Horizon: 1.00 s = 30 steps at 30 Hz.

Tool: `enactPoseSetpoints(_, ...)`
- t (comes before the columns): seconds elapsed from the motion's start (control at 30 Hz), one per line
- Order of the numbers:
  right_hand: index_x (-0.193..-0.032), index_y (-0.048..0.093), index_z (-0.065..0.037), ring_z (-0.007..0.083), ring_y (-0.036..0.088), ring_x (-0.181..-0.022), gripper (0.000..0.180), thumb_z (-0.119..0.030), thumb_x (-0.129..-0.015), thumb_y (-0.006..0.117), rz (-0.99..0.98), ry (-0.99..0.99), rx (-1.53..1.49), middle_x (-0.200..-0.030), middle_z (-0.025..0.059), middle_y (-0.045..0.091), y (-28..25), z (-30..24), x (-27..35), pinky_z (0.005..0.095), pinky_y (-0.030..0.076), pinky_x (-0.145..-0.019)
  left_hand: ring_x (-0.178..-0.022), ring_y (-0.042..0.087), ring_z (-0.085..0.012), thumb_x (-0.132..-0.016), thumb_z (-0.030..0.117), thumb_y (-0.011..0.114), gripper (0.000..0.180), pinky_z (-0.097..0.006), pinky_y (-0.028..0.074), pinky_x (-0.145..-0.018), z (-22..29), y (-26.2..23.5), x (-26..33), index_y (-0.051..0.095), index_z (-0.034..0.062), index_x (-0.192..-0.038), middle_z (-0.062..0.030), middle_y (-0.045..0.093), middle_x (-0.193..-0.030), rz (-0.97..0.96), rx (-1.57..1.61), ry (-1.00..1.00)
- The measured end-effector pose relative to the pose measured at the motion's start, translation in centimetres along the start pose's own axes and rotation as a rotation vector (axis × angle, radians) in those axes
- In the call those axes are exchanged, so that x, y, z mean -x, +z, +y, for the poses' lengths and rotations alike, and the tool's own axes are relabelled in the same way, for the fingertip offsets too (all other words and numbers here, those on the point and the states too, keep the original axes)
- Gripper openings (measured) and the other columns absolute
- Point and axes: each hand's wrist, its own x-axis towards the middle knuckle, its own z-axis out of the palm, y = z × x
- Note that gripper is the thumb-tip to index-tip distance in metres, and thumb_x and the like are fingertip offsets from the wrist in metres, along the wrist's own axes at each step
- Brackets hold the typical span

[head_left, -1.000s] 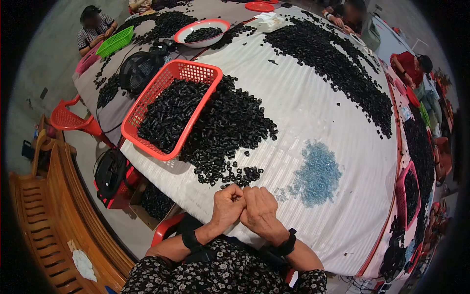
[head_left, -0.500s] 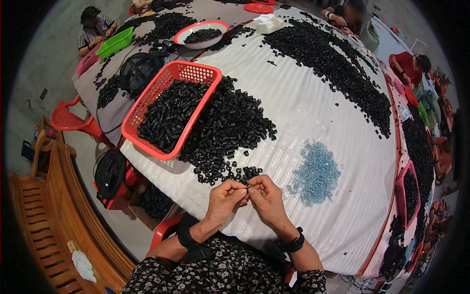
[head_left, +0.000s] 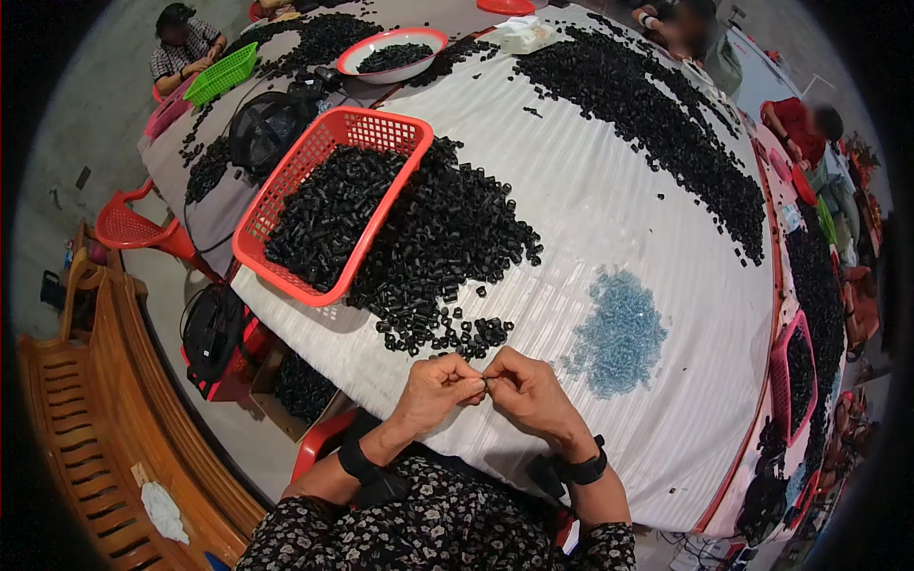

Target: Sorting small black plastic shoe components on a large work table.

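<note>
My left hand and my right hand meet fingertip to fingertip above the near part of the table. Both are closed in a pinch on one small black piece, mostly hidden by the fingers. Just beyond them lies a heap of short black plastic tube-like parts, its loose near edge close to my fingertips. To the right of my right hand, a patch of tiny clear bluish pieces is spread on the white table cover.
A red basket full of black parts stands left of the heap. Farther off are a red-rimmed bowl, a green basket and a long band of black parts. Other people sit around the tables. A wooden bench stands at left.
Both hands stay together on the small piece. My fingers have shifted slightly around it, with the hands now a little farther from the heap's near edge.
</note>
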Motion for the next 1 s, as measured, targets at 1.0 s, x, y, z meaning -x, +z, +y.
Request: enactPoseSetpoints(1.0,-0.103,0.045,0.002,0.0365,0.049,-0.083,0.032,0.005,-0.072,0.053,0.253,-0.478,0.597,-0.086,0.0183,0.048,3.0,0.4,0.2,0.0406,0.043,-0.071,-0.059,0.048,-0.0022,-0.082,0.002,0.061,0.011,-0.019,0.039,-0.050,-0.2,1.3,0.0,0.054,0.0003,-0.074,0.0014,0.056,-0.064,0.194,-0.459,0.203)
